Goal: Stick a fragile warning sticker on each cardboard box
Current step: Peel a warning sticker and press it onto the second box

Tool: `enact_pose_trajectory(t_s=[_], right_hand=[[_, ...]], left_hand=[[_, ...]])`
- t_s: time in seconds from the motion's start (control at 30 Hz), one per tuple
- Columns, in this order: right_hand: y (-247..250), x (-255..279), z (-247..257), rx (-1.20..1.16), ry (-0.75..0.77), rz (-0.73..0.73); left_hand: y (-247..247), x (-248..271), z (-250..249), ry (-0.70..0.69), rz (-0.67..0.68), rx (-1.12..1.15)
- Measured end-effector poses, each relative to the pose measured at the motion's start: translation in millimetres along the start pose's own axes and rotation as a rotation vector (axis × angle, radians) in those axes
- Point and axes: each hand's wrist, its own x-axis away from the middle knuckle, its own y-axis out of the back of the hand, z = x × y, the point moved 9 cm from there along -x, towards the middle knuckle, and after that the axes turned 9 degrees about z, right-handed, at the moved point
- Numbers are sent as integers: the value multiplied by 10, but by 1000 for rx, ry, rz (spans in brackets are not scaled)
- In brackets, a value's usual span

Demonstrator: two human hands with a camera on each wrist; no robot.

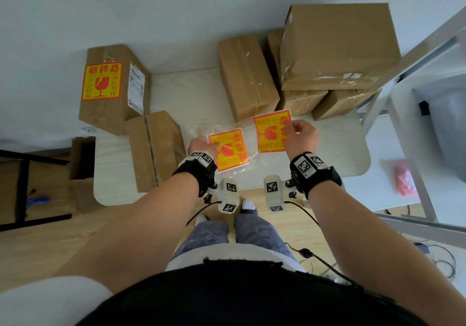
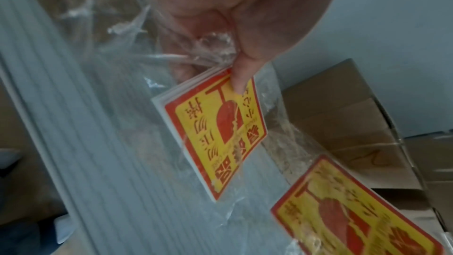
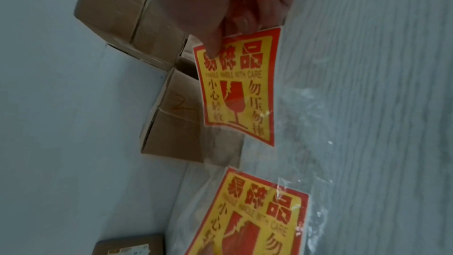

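My right hand (image 1: 293, 130) pinches the top edge of a single red and yellow fragile sticker (image 1: 271, 130), holding it just above the table; the right wrist view shows that sticker (image 3: 237, 88) hanging from my fingers (image 3: 215, 46). My left hand (image 1: 205, 146) grips a stack of stickers (image 1: 228, 153) through its clear plastic bag, thumb (image 2: 239, 82) pressed on the top sheet (image 2: 215, 135). A plain cardboard box (image 1: 153, 149) stands left of my left hand. Behind it, another box (image 1: 106, 109) carries a fragile sticker (image 1: 102, 81). A third plain box (image 1: 247, 78) lies beyond the stickers.
A large box (image 1: 335, 46) sits on smaller boxes at the back right of the white table (image 1: 191, 93). A metal frame (image 1: 403, 114) rises at the right. An open carton (image 1: 83, 159) stands on the floor to the left. Cables trail near my feet.
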Motion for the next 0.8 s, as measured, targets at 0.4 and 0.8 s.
enact_pose_trajectory(t_s=[0.4, 0.8], right_hand=[[-74, 88, 299, -174, 156, 71], [-648, 424, 1026, 145, 410, 358]], left_hand=[[79, 167, -119, -21, -87, -11], [586, 569, -789, -467, -25, 58]])
